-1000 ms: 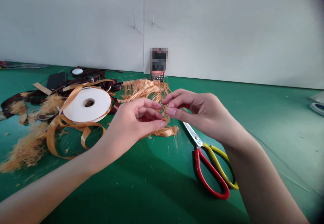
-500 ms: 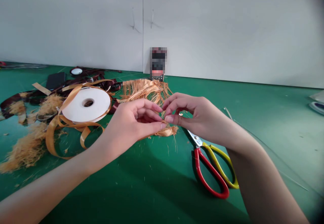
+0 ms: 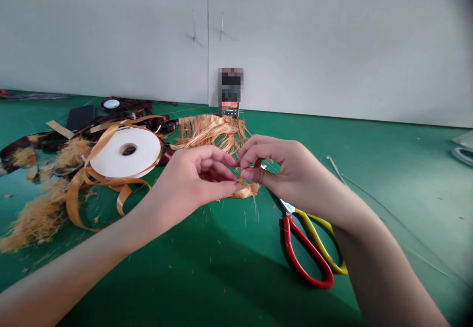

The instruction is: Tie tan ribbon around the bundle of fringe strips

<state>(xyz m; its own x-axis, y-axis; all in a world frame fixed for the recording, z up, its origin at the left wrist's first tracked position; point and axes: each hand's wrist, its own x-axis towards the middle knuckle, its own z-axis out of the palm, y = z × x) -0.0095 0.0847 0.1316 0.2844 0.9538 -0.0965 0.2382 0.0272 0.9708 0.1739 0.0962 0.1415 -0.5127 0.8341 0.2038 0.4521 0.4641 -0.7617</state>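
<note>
Frayed ribbon (image 3: 212,132) between both hands (image 3: 188,179) (image 3: 284,174)

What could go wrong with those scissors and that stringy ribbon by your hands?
The scissors with red and yellow handles lie right below the right hand, with the blades pointing up toward it, so a slip might nick a finger. The frayed golden ribbon looks thin where the left hand and right hand pinch it, so it might tear or slip.
</note>
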